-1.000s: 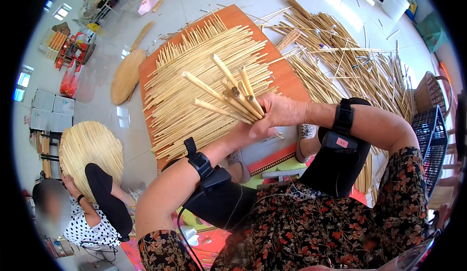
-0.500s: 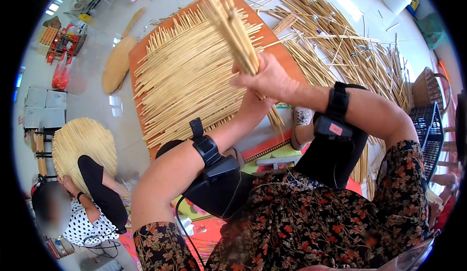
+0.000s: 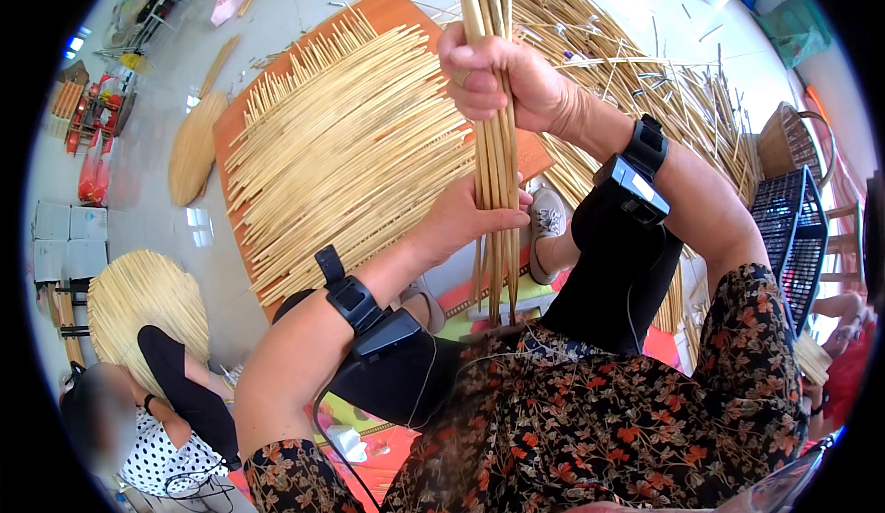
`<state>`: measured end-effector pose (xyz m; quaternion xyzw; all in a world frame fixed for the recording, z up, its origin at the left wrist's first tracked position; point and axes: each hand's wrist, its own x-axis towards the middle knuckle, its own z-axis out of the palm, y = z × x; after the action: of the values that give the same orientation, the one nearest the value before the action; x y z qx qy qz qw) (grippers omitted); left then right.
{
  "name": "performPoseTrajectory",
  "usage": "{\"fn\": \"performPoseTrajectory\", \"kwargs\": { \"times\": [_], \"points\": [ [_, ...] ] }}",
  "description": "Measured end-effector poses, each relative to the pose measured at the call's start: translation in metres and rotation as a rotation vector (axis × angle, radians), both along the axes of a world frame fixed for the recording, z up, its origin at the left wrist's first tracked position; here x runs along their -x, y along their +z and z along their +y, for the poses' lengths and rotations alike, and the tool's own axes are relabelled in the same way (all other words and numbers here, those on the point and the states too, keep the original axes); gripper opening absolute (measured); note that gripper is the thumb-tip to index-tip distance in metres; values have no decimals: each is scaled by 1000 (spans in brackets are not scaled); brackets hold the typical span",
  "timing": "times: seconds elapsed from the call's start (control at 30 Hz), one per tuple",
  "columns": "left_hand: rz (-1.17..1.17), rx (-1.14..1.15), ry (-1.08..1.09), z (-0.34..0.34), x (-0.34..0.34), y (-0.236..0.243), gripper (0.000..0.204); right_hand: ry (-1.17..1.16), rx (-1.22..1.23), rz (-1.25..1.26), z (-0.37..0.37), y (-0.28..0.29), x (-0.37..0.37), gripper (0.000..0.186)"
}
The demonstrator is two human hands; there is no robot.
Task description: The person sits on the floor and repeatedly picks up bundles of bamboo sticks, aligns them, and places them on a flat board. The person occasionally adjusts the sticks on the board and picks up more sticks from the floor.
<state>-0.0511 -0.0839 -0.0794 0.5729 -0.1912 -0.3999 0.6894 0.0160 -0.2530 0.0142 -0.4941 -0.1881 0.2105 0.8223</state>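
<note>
An upright bundle of pale straw-coloured stalks (image 3: 494, 153) runs from the top edge of the picture down to my lap. My right hand (image 3: 498, 80) is closed round its upper part. Lower down, my left hand (image 3: 470, 209) is also wrapped round the bundle, thumb across the stalks. Behind my hands lies an orange-brown board (image 3: 405, 8) covered with rows of similar stalks (image 3: 327, 153), laid side by side with uneven ends.
Loose stalks (image 3: 654, 89) heap at right, near a wicker basket (image 3: 781, 140) and blue crate (image 3: 779, 227). A co-worker (image 3: 166, 448) sits lower left by a round stalk mat (image 3: 147, 301); another person (image 3: 843, 365) is at right. An oval piece (image 3: 194, 149) lies left of the board.
The bundle has swung from slanting and splayed to upright and longer in view. My right hand has risen up along it; my left hand now shows below, on the bundle.
</note>
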Motion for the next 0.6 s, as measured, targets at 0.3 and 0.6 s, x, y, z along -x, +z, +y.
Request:
{"fn": "performPoseTrajectory", "kwargs": {
  "times": [0.3, 0.6],
  "points": [
    [-69, 52, 68, 1, -10, -5, 27, 227, 591, -249, 18, -8, 29, 34],
    [-213, 10, 29, 7, -17, -30, 30, 393, 504, -272, 18, -17, 30, 67]
  ]
}}
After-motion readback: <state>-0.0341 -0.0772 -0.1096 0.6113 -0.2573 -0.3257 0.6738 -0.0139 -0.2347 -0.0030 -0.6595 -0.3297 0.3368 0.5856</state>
